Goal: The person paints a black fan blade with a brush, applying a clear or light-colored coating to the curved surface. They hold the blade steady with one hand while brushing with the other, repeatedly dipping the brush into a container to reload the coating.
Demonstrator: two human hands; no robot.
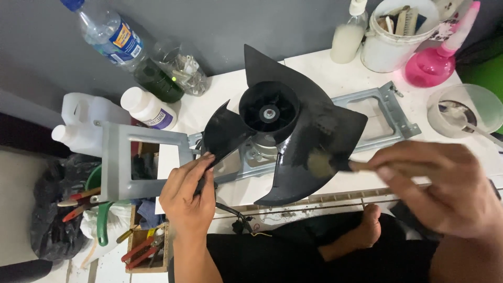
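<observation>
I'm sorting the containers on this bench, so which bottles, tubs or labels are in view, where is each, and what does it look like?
Clear plastic bottle: top left, blue cap, blue-orange label.
Small white bottle: left of the black fan, white cap, purple-edged label.
White jugs: far left, unlabelled.
White spray bottle: top centre, milky.
White bucket: top right, holding brushes.
Pink spray bottle: top right, round base.

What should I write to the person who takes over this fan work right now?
Left hand: grips the tip of one fan blade.
Right hand: holds a brush, bristles on the near blade.
The fan sits on its motor in a grey bracket lying on the white table.
Done: cannot tell how much is brushed.
Left: the blades look dusty; go over each.
</observation>
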